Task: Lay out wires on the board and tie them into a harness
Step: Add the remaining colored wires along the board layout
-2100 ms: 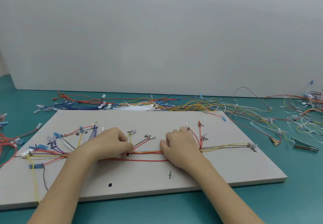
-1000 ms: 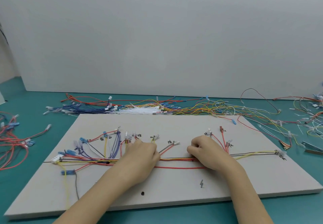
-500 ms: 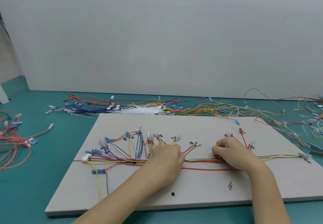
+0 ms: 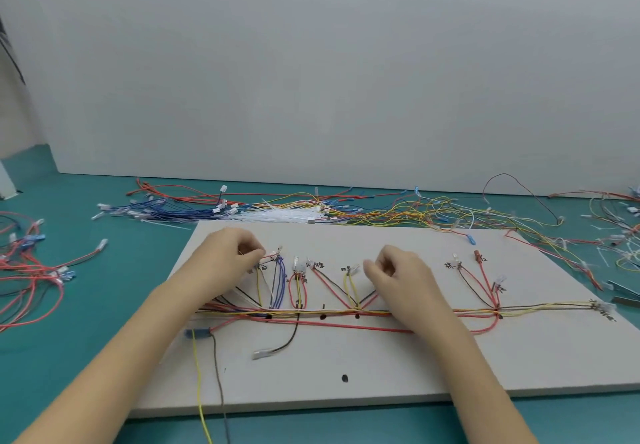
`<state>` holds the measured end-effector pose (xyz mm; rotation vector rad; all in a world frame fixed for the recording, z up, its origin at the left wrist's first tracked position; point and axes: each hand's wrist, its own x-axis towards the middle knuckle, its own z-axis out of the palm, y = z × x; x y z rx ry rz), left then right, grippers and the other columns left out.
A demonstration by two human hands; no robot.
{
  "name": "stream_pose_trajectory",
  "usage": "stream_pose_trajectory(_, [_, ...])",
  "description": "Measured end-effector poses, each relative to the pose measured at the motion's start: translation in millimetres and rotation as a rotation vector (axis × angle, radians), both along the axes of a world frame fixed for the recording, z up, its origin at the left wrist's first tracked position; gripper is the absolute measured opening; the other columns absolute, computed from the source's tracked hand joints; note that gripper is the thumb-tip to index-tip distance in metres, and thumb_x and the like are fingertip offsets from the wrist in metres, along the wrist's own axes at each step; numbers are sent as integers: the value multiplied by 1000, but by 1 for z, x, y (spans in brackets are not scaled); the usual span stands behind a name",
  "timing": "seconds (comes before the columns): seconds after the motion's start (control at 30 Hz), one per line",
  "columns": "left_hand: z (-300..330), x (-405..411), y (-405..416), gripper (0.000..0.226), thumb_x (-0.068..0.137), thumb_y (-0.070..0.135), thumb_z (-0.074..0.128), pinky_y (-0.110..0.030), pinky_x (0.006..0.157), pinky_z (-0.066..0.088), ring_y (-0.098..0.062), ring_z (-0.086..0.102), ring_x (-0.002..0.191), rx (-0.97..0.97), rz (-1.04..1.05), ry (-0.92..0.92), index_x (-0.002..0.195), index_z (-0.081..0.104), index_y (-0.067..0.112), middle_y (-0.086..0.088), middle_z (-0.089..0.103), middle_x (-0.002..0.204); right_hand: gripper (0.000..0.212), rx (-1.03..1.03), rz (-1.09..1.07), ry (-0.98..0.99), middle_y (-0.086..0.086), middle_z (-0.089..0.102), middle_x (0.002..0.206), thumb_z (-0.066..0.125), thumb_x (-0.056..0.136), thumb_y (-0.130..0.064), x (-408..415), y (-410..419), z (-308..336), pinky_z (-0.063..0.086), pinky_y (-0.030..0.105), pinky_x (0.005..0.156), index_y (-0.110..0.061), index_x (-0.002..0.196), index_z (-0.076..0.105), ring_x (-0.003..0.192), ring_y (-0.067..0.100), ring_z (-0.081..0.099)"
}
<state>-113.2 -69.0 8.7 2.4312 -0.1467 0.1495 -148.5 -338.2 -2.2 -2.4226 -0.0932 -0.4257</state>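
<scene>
Teal table, white board with wire harness; left hand pinches a wire end, right hand curled, grip unclear.

A pale grey rectangular board lies on a teal table in the lower half of the frame, a plain white wall behind it. A horizontal bundle of red, yellow and black wires runs across the board, with branches fanning up to small connectors beside handwritten marks. The left hand, at centre left, pinches a thin wire end with curled fingers. The right hand, at centre, hovers with fingers curled; whether it holds anything is unclear. A loose heap of coloured wires lies along the board's far edge, and a tangle of red wires sits at the left edge.
</scene>
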Motion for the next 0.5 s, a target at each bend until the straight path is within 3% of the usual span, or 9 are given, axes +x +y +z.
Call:
stream_pose_trajectory(0.1, [-9,9,8,12,92,17,61,-30,78,48,-8,59,80,76,19,-42,96,71,23,10,65,87,36,-139,93,-3,-7,51,59,53,88,-38,-4,20,-6,39,35,77,-20,60,42,73,18,48])
stream_pose_trajectory(0.23, [-18,12,8,17,91,14,62,-26,72,43,-3,58,76,109,3,-84,90,74,25,7,64,89,33,-295,146,48,-5,46,60,51,85,-36,-9,26,-11,37,35,83,-20,59,37,73,18,45])
stream_pose_trajectory(0.4, [-11,9,12,17,87,12,65,-19,63,43,-4,62,74,-122,48,-229,85,75,25,15,69,83,30,-354,132,50,-4,46,62,50,82,-33,-10,24,-10,37,36,83,-20,60,34,77,21,45])
stream_pose_trajectory(0.5, [-9,8,26,18,86,13,67,-20,64,44,-7,63,78,-207,81,-147,81,76,28,14,71,82,32,-359,150,44,-2,42,58,50,81,-30,-11,23,-11,35,34,71,-19,58,31,68,22,41])
